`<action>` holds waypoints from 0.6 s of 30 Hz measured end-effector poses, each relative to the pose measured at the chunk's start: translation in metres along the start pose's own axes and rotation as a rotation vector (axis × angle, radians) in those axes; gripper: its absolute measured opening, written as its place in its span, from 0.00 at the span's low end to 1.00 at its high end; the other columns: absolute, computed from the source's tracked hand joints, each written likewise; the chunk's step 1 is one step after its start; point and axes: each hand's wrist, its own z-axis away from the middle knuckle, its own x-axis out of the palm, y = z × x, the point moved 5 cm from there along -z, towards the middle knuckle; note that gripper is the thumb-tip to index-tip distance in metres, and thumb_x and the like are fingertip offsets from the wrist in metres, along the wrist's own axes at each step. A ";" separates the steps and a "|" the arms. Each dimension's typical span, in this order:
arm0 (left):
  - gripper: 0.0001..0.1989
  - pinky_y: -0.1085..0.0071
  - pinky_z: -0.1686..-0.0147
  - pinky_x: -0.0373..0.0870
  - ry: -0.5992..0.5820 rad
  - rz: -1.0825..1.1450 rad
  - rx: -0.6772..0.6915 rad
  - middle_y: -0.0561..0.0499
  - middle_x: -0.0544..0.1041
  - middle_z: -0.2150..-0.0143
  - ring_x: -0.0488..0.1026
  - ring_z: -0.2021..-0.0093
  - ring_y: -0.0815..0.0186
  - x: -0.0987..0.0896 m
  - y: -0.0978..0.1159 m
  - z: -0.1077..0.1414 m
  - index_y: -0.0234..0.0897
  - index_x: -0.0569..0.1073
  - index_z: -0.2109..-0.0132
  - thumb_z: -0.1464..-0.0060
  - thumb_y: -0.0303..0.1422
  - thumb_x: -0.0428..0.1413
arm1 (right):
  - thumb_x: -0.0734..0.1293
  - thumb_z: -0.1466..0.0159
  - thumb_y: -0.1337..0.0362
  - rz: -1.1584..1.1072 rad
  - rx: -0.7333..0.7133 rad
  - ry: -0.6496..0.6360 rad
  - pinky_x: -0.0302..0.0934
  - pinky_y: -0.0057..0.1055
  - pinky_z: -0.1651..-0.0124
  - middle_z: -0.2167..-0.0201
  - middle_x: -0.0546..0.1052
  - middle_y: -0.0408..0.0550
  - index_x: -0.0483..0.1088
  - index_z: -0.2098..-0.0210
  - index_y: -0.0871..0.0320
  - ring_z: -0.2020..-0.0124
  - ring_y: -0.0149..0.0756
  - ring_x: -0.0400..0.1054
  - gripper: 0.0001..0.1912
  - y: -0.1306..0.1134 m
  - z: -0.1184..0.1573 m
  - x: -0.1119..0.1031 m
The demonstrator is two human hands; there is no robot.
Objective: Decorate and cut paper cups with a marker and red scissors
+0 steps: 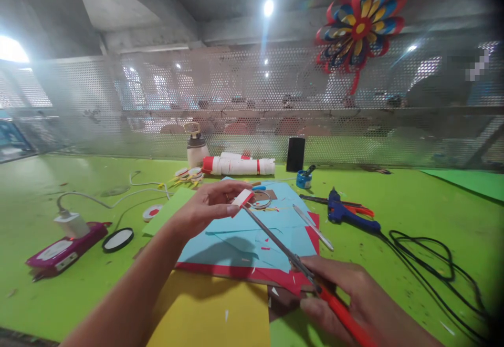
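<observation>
Between its thumb and fingers, my left hand (pixel 208 205) pinches a small white and red piece of paper (pixel 243 198) above the blue sheets. My right hand (pixel 346 289) is closed round the red handle of long-bladed scissors (pixel 277 243). The blade tips reach up to the lower right edge of the paper piece. Light blue paper (pixel 236 237) lies below, over red paper (pixel 212 269), with small red and white scraps on it. A yellow sheet (pixel 212 310) is nearest me.
A blue glue gun (pixel 348 213) with a coiled black cable lies right, near a blue jar (pixel 304 179). A purple power strip (pixel 66 250) and black-rimmed disc (pixel 118 239) are left. Paper rolls (pixel 240 166), a bottle (pixel 196 150) and a black box (pixel 295 154) stand or lie behind.
</observation>
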 end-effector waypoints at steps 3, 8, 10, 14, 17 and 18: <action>0.23 0.65 0.55 0.69 0.011 0.002 0.027 0.40 0.79 0.52 0.74 0.52 0.57 -0.003 0.001 0.000 0.35 0.76 0.47 0.51 0.33 0.64 | 0.61 0.35 0.47 0.006 0.002 0.003 0.65 0.30 0.64 0.64 0.78 0.50 0.72 0.61 0.57 0.66 0.39 0.70 0.20 -0.001 0.002 -0.001; 0.24 0.64 0.59 0.70 -0.026 0.009 0.018 0.41 0.80 0.56 0.76 0.58 0.58 -0.002 0.003 0.000 0.35 0.74 0.45 0.50 0.33 0.64 | 0.62 0.35 0.48 -0.114 -0.027 0.013 0.66 0.28 0.66 0.65 0.80 0.49 0.74 0.60 0.56 0.67 0.38 0.72 0.19 -0.002 0.001 -0.004; 0.23 0.66 0.62 0.71 -0.037 0.008 0.018 0.41 0.79 0.57 0.75 0.60 0.60 0.000 0.005 0.000 0.35 0.75 0.46 0.50 0.32 0.64 | 0.61 0.34 0.46 -0.178 -0.064 0.026 0.67 0.29 0.65 0.67 0.80 0.49 0.75 0.58 0.56 0.67 0.39 0.73 0.22 -0.004 0.000 -0.004; 0.22 0.70 0.64 0.69 -0.016 -0.011 0.052 0.41 0.79 0.55 0.73 0.61 0.62 0.003 0.009 0.000 0.34 0.77 0.47 0.51 0.32 0.63 | 0.59 0.35 0.41 -0.187 -0.059 0.111 0.67 0.30 0.67 0.69 0.81 0.49 0.75 0.62 0.54 0.68 0.40 0.74 0.25 -0.010 0.001 -0.006; 0.21 0.69 0.64 0.69 -0.028 -0.014 0.044 0.41 0.79 0.55 0.73 0.62 0.62 0.004 0.008 0.000 0.34 0.77 0.48 0.51 0.32 0.63 | 0.58 0.36 0.39 -0.076 -0.031 0.197 0.65 0.28 0.74 0.75 0.79 0.47 0.76 0.68 0.53 0.75 0.37 0.72 0.27 -0.016 0.005 -0.009; 0.21 0.68 0.64 0.70 -0.035 -0.015 0.036 0.40 0.79 0.55 0.73 0.62 0.62 0.004 0.008 0.000 0.34 0.77 0.48 0.51 0.32 0.63 | 0.57 0.35 0.39 -0.051 -0.040 0.215 0.65 0.28 0.76 0.77 0.78 0.47 0.76 0.69 0.52 0.77 0.36 0.71 0.27 -0.018 0.007 -0.010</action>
